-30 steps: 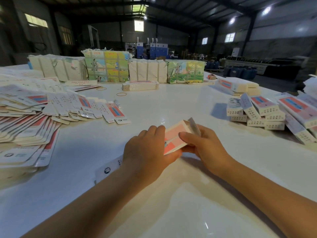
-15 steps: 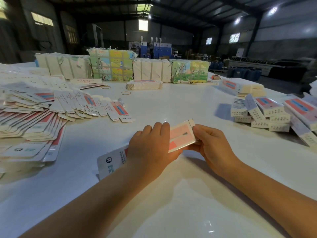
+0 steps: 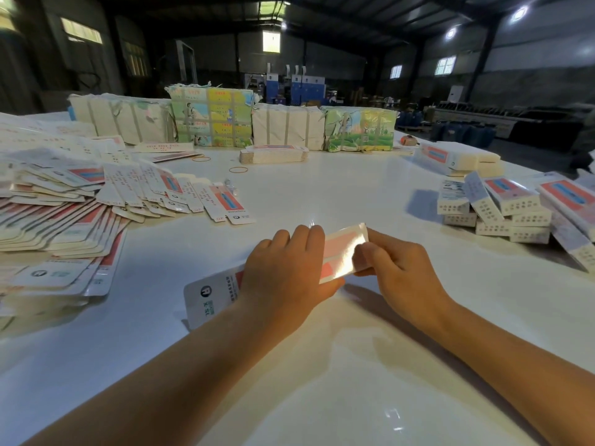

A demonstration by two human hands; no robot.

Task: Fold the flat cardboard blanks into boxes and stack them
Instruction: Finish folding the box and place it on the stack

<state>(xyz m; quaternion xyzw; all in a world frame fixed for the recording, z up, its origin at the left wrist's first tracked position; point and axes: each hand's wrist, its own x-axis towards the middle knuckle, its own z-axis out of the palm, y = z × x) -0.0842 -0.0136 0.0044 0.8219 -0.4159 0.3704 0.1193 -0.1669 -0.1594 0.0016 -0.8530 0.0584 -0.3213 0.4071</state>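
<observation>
Glossy white cardboard with a pink-red panel: one blank (image 3: 335, 255), half formed, held low over the white table (image 3: 322, 194) between both hands. Left hand (image 3: 283, 272) laid over the middle of the blank, fingers curled across its far edge, thumb hidden beneath. Right hand (image 3: 396, 268) at the far end, fingertips (image 3: 362, 252) pinching the end flap; whether the flap is tucked, not visible. Printed near end of the blank projecting toward the viewer past the left wrist, unsupported.

To do the step well, judged from this pose: steady the tube with the left hand without crushing it, square the creases, then bend the end flap along its score and tuck it cleanly.

Loose flat blanks (image 3: 64, 214) fanned at left; finished boxes (image 3: 502, 207) stacked at right, well apart from the hands.
</observation>
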